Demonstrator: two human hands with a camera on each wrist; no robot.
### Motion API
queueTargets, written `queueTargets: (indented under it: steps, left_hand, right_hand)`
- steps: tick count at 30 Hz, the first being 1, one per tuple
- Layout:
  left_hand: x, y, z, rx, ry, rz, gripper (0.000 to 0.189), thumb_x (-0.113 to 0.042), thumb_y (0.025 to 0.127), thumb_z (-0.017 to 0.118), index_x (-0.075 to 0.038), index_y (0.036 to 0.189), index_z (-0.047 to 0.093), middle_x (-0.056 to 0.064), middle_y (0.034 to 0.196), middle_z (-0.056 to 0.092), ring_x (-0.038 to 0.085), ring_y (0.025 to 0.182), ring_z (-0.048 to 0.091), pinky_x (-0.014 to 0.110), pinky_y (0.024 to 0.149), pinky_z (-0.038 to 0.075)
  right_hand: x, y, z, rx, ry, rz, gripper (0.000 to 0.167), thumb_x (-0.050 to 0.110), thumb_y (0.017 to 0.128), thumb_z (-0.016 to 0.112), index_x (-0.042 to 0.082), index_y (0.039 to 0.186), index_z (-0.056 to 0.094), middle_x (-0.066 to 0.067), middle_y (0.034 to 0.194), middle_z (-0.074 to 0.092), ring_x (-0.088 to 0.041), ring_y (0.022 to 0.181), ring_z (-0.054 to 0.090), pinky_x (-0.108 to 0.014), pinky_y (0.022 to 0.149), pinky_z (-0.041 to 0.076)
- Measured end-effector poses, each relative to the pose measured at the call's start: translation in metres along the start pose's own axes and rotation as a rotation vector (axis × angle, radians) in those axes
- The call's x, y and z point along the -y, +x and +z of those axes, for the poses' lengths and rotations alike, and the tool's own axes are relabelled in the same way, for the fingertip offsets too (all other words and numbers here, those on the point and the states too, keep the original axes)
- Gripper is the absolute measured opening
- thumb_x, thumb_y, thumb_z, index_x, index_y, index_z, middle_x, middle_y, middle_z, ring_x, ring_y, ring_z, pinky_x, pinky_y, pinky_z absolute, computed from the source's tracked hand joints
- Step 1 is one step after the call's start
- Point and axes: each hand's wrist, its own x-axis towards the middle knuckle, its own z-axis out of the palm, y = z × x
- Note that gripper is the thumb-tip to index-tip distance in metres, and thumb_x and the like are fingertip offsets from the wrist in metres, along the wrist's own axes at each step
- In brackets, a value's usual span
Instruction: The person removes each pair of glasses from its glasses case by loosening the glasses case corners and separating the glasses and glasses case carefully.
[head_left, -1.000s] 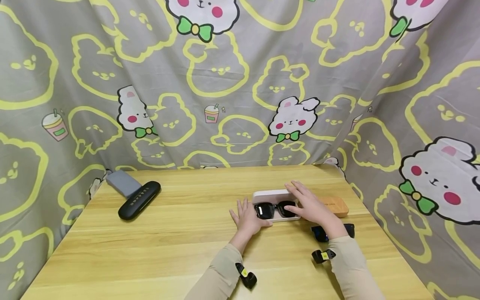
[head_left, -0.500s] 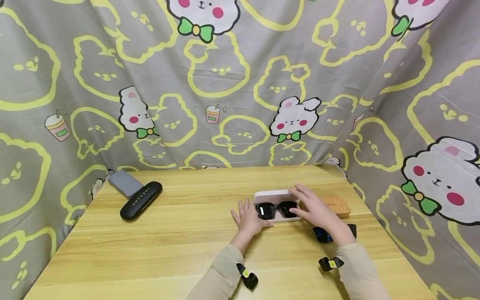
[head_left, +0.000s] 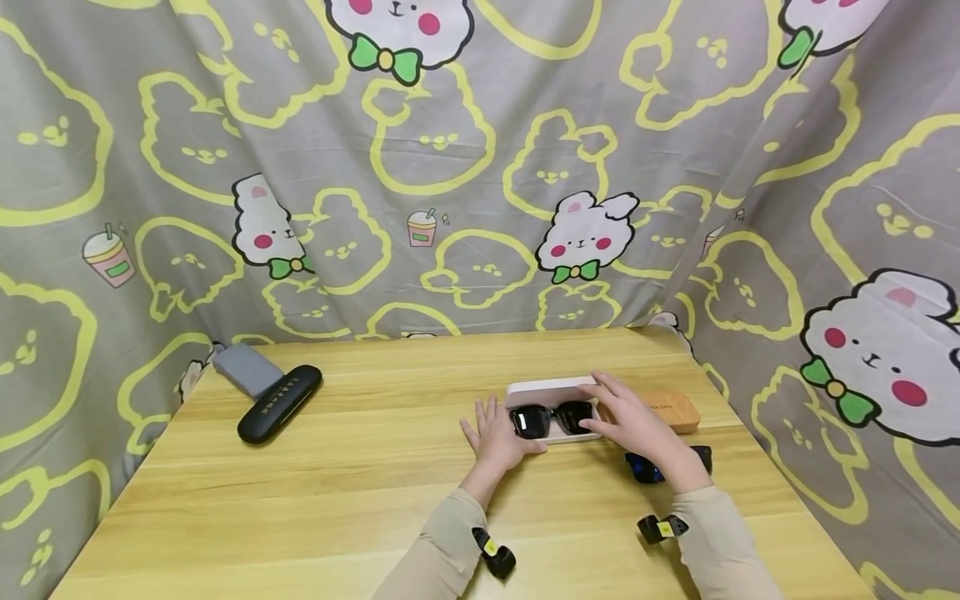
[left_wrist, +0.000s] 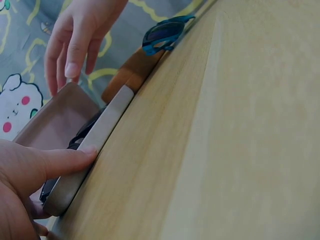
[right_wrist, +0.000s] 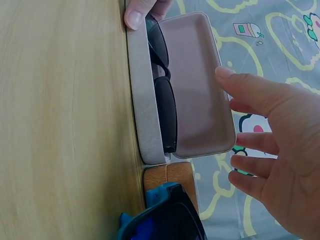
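Note:
A white glasses case (head_left: 545, 386) lies with its lid raised, its pinkish lining (right_wrist: 197, 85) facing the person. Dark sunglasses (head_left: 532, 422) rest folded in its bottom half. My left hand (head_left: 497, 439) holds the case's left end, the thumb pressing the front wall (left_wrist: 75, 175) and the other fingers partly hidden behind. At the right end, my right hand (head_left: 636, 427) is spread loosely by the lid. Its thumb is at the lid's edge in the right wrist view; firm contact cannot be made out.
Right of the white case sits a tan glasses case (head_left: 677, 412), with blue-framed sunglasses (head_left: 643, 469) nearer the person. A black glasses case (head_left: 281, 405) and a grey pouch-like piece (head_left: 248, 370) lie far left. A patterned curtain (head_left: 450, 275) borders the table's back and sides.
The right hand has shifted slightly right and toward the person, still near the raised lid. Left hand, white case and sunglasses look the same.

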Motion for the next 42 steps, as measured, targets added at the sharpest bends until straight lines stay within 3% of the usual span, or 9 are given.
queueTargets:
  steps: [6, 19, 42]
  left_hand:
    - [0.0, -0.001, 0.001, 0.003, 0.011, -0.003, 0.107, -0.046, 0.059, 0.09, -0.007, 0.146, 0.041, 0.013, 0.162, 0.024, 0.035, 0.153, 0.005, 0.067, 0.116, -0.007]
    - [0.001, -0.002, 0.0, -0.006, 0.016, 0.004, 0.108, -0.047, 0.059, 0.09, -0.005, 0.146, 0.041, 0.014, 0.161, 0.025, 0.036, 0.152, 0.005, 0.068, 0.116, -0.007]
    - [0.002, 0.0, 0.0, -0.007, 0.021, 0.01, 0.107, -0.048, 0.06, 0.09, -0.005, 0.146, 0.042, 0.013, 0.161, 0.025, 0.035, 0.153, 0.005, 0.068, 0.116, -0.006]
  right_hand:
    - [0.0, 0.0, 0.006, -0.01, -0.037, 0.037, 0.05, 0.035, 0.086, 0.072, 0.011, 0.129, 0.061, -0.028, 0.15, 0.038, -0.05, 0.132, 0.041, -0.063, 0.099, 0.044]
    - [0.007, 0.007, 0.022, 0.026, -0.253, 0.135, 0.063, 0.049, 0.083, 0.071, 0.008, 0.129, 0.063, -0.033, 0.142, 0.045, -0.054, 0.132, 0.041, -0.064, 0.103, 0.04]
    - [0.023, 0.011, 0.033, 0.052, -0.218, 0.281, 0.065, 0.05, 0.083, 0.071, 0.007, 0.13, 0.06, -0.034, 0.141, 0.045, -0.058, 0.137, 0.029, -0.071, 0.107, 0.028]
